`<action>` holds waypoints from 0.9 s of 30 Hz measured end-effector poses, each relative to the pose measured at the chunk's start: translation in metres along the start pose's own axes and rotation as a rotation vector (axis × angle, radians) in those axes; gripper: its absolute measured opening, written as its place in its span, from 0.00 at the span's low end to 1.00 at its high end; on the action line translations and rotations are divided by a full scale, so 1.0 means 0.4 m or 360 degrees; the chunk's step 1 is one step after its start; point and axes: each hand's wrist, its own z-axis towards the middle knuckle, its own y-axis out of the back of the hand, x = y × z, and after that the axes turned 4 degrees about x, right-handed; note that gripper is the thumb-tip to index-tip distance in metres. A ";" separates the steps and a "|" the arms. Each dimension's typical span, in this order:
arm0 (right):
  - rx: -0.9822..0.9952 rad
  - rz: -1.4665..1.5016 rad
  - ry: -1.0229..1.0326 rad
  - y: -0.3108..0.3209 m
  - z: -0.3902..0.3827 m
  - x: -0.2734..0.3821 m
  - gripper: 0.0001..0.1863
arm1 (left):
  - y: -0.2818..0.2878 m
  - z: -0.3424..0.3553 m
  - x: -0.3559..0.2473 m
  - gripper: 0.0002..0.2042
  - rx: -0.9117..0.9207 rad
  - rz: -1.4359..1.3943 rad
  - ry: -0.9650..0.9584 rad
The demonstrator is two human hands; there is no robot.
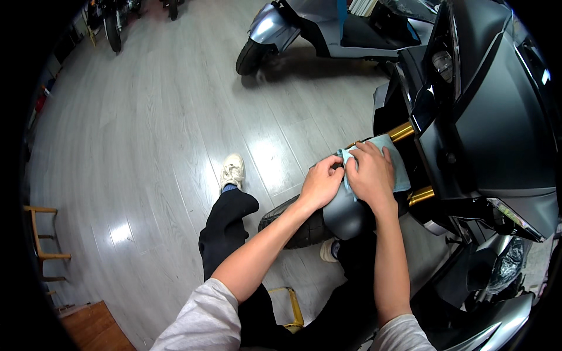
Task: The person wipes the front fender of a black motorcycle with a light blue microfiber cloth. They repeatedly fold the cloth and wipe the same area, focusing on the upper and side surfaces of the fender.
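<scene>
A light blue cloth [400, 165] lies over the upper part of the dark grey front fender [344, 219] of a motor scooter. My right hand [372, 169] is on top of the cloth, its fingers bent and gathering the near edge against the fender. Close beside it, my left hand [322, 182] has its thumb and fingers curled in a pinch at the cloth's left edge; its fingertips are partly hidden. Below both hands is the black front tire [302, 230]. Gold fork tubes [421, 195] rise from the wheel toward the scooter's dark body [503, 128].
A second silver-blue scooter [328, 35] stands ahead, with motorcycles [112, 29] at the far left. A wooden chair [48, 255] is at the left edge. Another two-wheeler [497, 316] crowds the lower right. A yellow metal frame [294, 307] shows between my legs.
</scene>
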 end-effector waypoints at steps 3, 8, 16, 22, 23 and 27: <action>0.0032 0.0014 0.0002 0.010 -0.003 0.007 0.18 | -0.001 -0.012 -0.014 0.17 0.0041 -0.0001 0.0076; -0.0021 0.0013 0.0021 0.004 -0.006 0.004 0.17 | 0.012 -0.011 -0.027 0.18 0.0111 0.0095 0.0083; 0.0002 0.0031 -0.0010 0.000 -0.007 0.004 0.17 | 0.010 -0.012 -0.017 0.19 0.0104 0.0114 0.0063; -0.0059 0.0042 -0.0006 -0.009 -0.008 -0.001 0.17 | 0.012 -0.008 -0.017 0.19 0.0155 0.0089 0.0098; -0.0044 0.0038 -0.0008 -0.005 -0.008 0.003 0.17 | 0.014 -0.010 -0.022 0.19 0.0171 0.0099 0.0123; 0.0015 0.0035 -0.0019 0.010 -0.007 0.011 0.17 | 0.009 -0.008 -0.016 0.18 0.0112 0.0098 0.0105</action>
